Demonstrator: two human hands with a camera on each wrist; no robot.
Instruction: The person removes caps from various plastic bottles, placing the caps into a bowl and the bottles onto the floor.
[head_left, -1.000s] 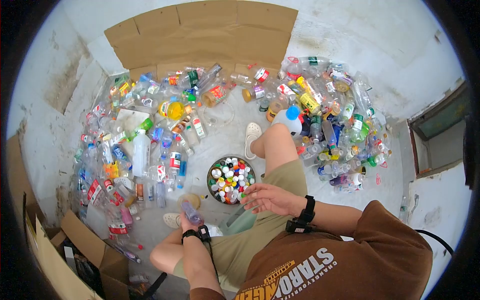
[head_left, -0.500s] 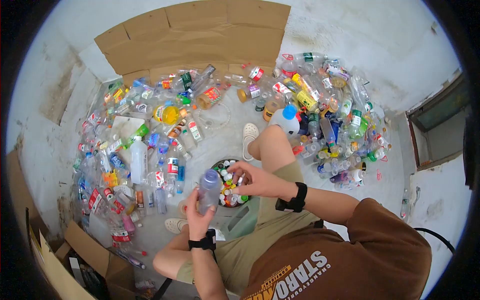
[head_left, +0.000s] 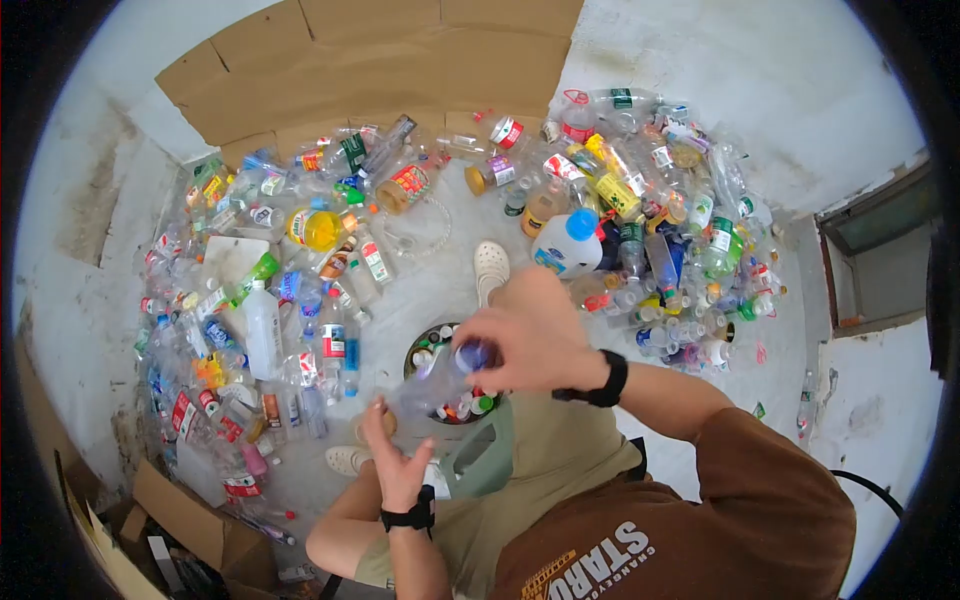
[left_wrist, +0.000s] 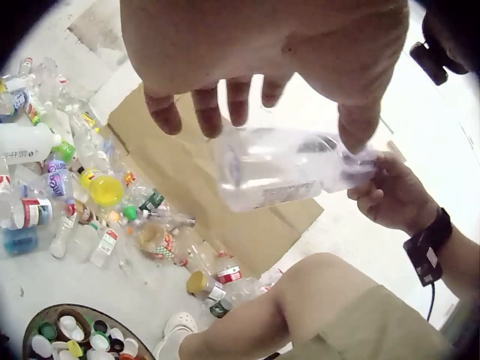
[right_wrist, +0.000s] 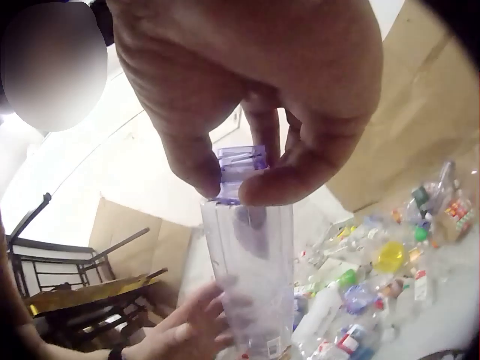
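My right hand [head_left: 530,335] pinches the purple neck of a clear plastic bottle [head_left: 428,392] between thumb and fingers. The bottle is tilted in the head view, its base toward my left hand, and partly covers the round tub of caps [head_left: 412,352]. In the right wrist view the bottle [right_wrist: 251,262] hangs base down from the fingertips. My left hand [head_left: 402,468] is spread beside the base, fingers apart and not wrapped round it. In the left wrist view the left fingers [left_wrist: 206,112] overlap the bottle's upper edge.
Plastic bottles lie heaped on the left and right. A white jug with a blue cap [head_left: 567,245] stands beyond the right knee. A green stool-like piece [head_left: 485,455] is between the legs. Cardboard boxes [head_left: 190,515] sit at lower left, and a cardboard sheet [head_left: 370,65] leans against the wall.
The left hand raised the bottle from low at the left, and its fingers have since come off it. The right hand has come over from the tub and now holds the bottle's neck.
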